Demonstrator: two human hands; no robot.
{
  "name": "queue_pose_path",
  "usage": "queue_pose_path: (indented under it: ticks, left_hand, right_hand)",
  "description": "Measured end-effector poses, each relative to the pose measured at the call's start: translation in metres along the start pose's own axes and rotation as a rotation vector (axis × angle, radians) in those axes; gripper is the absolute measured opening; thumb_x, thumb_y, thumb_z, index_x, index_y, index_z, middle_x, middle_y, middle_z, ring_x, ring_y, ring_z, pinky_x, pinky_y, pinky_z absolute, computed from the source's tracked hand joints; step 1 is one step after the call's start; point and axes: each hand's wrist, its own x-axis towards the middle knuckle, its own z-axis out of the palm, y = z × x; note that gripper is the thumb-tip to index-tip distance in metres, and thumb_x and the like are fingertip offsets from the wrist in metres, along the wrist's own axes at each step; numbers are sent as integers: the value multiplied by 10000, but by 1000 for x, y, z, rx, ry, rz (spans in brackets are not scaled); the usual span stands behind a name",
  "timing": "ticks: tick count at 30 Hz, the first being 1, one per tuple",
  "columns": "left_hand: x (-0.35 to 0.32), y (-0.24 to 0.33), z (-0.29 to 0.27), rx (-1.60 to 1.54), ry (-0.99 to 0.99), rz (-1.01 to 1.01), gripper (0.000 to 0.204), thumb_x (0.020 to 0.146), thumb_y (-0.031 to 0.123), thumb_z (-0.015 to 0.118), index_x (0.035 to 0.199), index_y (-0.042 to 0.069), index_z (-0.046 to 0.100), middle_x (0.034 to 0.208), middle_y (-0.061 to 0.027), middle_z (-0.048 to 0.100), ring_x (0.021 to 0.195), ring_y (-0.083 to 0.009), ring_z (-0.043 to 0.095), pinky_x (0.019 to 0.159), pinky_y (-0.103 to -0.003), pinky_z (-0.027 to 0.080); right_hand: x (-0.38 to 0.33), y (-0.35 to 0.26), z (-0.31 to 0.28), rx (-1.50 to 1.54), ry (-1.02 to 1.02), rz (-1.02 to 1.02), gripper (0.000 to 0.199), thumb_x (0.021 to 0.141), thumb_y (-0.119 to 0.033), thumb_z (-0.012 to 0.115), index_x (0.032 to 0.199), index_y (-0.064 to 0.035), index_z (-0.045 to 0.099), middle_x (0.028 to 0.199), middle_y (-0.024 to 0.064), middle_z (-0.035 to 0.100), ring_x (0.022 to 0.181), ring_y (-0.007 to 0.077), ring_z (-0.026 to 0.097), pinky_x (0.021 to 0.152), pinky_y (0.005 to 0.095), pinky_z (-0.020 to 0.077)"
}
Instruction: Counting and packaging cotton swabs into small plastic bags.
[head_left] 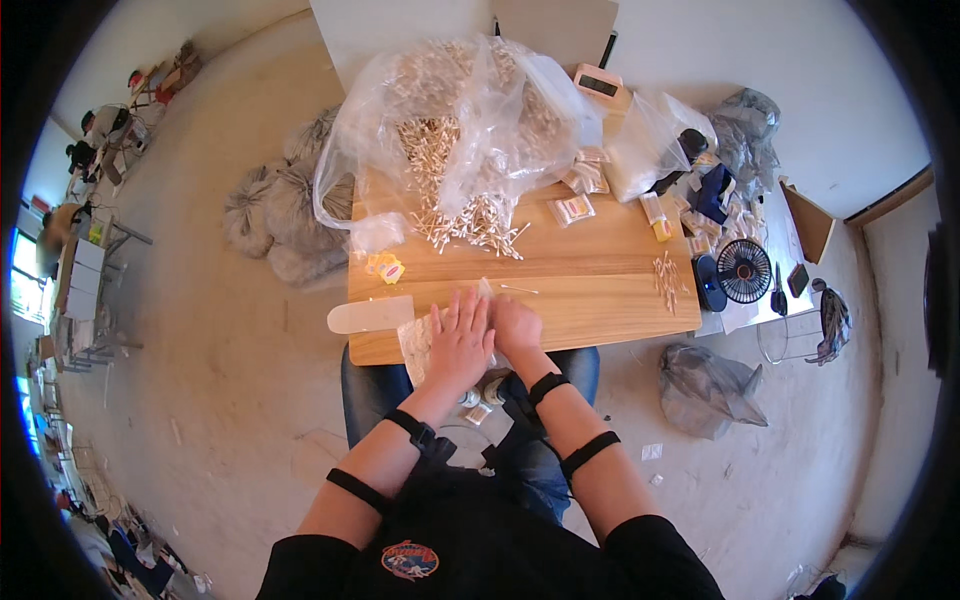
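Observation:
My left hand (459, 340) lies flat, fingers stretched out, on a whitish plastic packet (415, 345) at the table's front edge. The packet's contents are hard to make out. Close against it on the right, my right hand (515, 325) is closed with its fingers curled; whatever it grips is hidden. A bit of clear plastic shows just beyond both hands. To the left lies a pale, round-ended flat strip (370, 315). A single cotton swab (519, 290) rests beyond my right hand, and small yellow-and-white labels (386, 267) lie farther left.
A large clear bag (540, 130) spills a heap of cotton swabs (440, 175) over the wooden table (600, 270). Filled packets (572, 210), loose swabs (668, 280) and a black fan (744, 270) are to the right. Grey sacks (300, 210) sit on the floor at left.

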Motion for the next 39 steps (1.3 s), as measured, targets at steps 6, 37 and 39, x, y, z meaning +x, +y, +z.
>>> queue_pose_path:
  ticks: [6, 37, 39]
  left_hand:
    - [-3, 0, 4, -11, 49, 18, 551, 902, 324, 512, 1383, 65, 438, 1477, -121, 357, 1369, -307, 310, 1113, -583, 165]
    - [-13, -64, -46, -1386, 113, -712, 467, 974, 399, 474, 1296, 61, 496, 1209, -68, 555, 1094, -167, 519, 905, -316, 438]
    - [0, -61, -87, -1406, 180, -620, 443, 969, 388, 495, 1270, 63, 523, 1177, -46, 572, 1072, -151, 518, 888, -303, 439]
  right_hand:
    - [-3, -5, -9, 389, 5, 322, 392, 949, -444, 436, 969, -69, 545, 862, 221, 664, 750, 445, 632, 687, 537, 491]
    - [34, -71, -173, 3, 207, -855, 214, 816, -276, 664, 784, -105, 538, 712, 57, 583, 674, 260, 612, 538, 392, 476]
    - [22, -77, -180, -5, 159, -850, 209, 797, -266, 679, 811, -100, 553, 752, 58, 591, 716, 256, 616, 574, 386, 486]
